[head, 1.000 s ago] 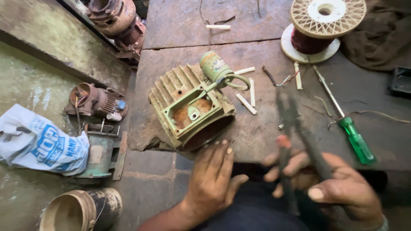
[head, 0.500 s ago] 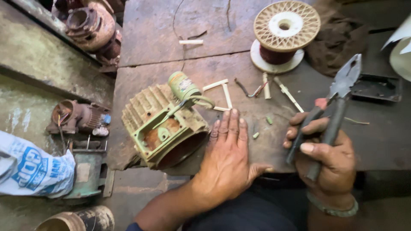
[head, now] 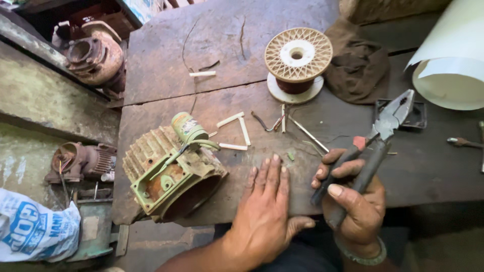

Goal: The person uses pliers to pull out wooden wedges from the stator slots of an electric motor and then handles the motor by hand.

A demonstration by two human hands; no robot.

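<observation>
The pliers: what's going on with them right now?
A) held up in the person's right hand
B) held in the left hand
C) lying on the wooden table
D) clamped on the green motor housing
A: the pliers sit in the right hand, handles wrapped by its fingers, while the left hand lies flat on the table.

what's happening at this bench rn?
A person sits at a worn wooden workbench. The right hand grips a pair of combination pliers, nose up and clear of the bench. The left hand lies flat on the bench beside a green motor housing lying on its side. Short white sleeve pieces and a wire spool sit further back.
</observation>
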